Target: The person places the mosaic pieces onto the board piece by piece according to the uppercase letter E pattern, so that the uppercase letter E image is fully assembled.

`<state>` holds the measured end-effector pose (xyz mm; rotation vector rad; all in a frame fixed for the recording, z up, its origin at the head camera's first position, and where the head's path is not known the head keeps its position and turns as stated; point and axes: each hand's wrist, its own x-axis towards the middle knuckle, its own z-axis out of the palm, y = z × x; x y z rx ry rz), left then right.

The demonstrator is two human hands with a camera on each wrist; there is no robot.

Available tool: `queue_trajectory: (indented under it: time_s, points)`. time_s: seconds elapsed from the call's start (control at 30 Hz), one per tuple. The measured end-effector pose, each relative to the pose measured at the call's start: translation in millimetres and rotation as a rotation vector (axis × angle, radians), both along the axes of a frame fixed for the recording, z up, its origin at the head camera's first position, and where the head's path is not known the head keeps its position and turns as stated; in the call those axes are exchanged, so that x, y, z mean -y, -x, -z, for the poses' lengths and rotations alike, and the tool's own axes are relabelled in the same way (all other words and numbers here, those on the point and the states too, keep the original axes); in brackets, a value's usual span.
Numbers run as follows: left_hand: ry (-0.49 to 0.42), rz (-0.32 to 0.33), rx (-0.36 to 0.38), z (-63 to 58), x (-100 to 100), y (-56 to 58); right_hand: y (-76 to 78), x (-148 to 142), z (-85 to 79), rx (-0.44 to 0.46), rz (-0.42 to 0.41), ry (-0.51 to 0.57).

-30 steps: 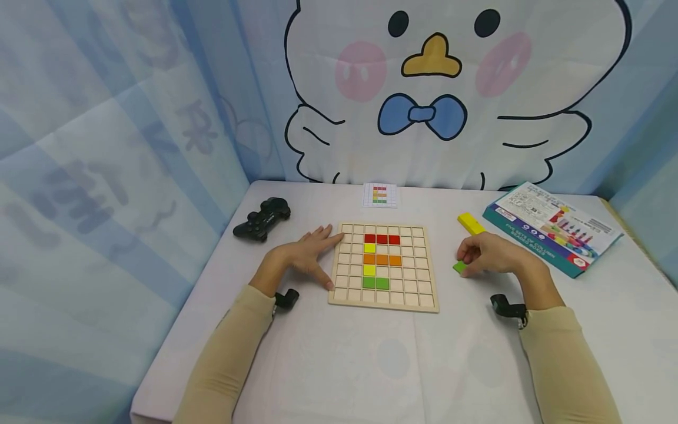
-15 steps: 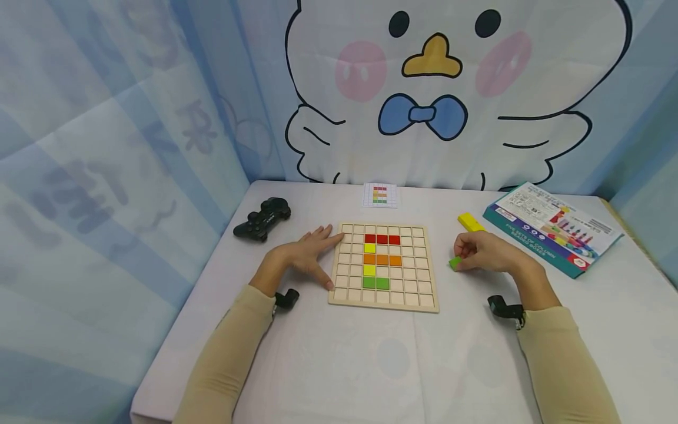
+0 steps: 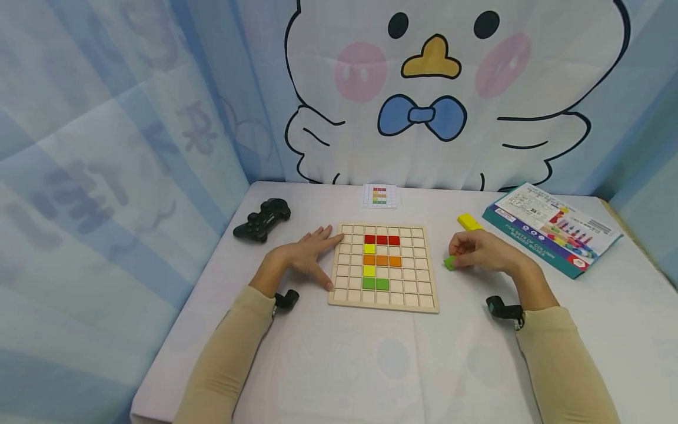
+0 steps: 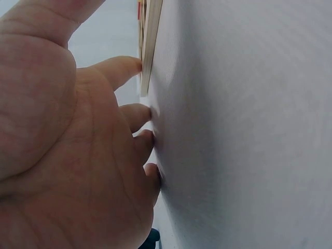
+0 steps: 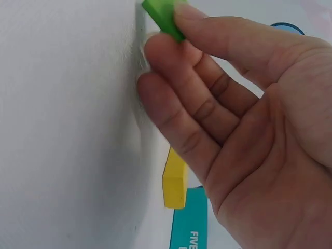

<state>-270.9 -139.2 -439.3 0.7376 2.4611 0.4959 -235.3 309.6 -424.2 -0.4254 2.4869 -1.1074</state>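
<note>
My right hand (image 3: 477,252) pinches a small green block (image 3: 449,262) between thumb and fingers, just right of the wooden grid board (image 3: 413,303). The right wrist view shows the green block (image 5: 165,14) at the fingertips, close over the tabletop. My left hand (image 3: 306,257) lies spread at the board's left edge, thumb and index finger touching its frame. On the board, red tiles (image 3: 382,239) form a row, with an orange row (image 3: 382,260) below. Single yellow tiles (image 3: 369,271) sit under each of these rows, and two green tiles (image 3: 375,284) lie lowest.
A yellow block (image 3: 468,222) lies behind my right hand, beside a teal box (image 3: 553,229). The black game controller (image 3: 262,219) is at the back left. Behind the board lies a card (image 3: 379,195) printed with a coloured grid pattern.
My right hand has lifted the green block and shifted left with it toward the board. My left hand and the board have stayed put.
</note>
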Motion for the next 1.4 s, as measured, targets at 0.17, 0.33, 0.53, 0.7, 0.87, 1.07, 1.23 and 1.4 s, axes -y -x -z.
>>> queue_trajectory:
  time_s: [0.17,0.33,0.53,0.7,0.87,1.07,1.23,1.4]
  points:
    - [0.000,-0.003,-0.003,-0.6,-0.1,-0.6,1.0,5.5,0.4,-0.031,0.010,0.074]
    - [0.006,-0.009,-0.001,-1.5,-0.1,-1.4,0.1,17.2,-2.9,-0.059,0.063,0.116]
    - [0.013,-0.009,0.000,-2.5,-0.3,-1.7,0.1,29.4,-6.1,-0.080,0.094,0.149]
    - [0.018,-0.005,-0.008,-1.9,-0.2,-1.1,-0.8,36.2,-7.5,-0.082,0.073,0.151]
    - [0.016,-0.009,-0.005,-0.9,-0.1,-0.5,-1.6,43.9,-8.6,-0.100,0.057,0.149]
    - [0.014,-0.011,-0.002,-1.4,-0.5,-0.7,-4.5,52.5,-11.3,-0.136,0.038,0.156]
    - [0.017,-0.007,-0.002,-1.1,-0.8,-0.5,-5.8,58.7,-10.6,-0.166,0.012,0.135]
    - [0.020,-0.004,-0.003,-1.3,-0.8,-0.7,-5.9,65.7,-8.3,-0.185,-0.025,0.111]
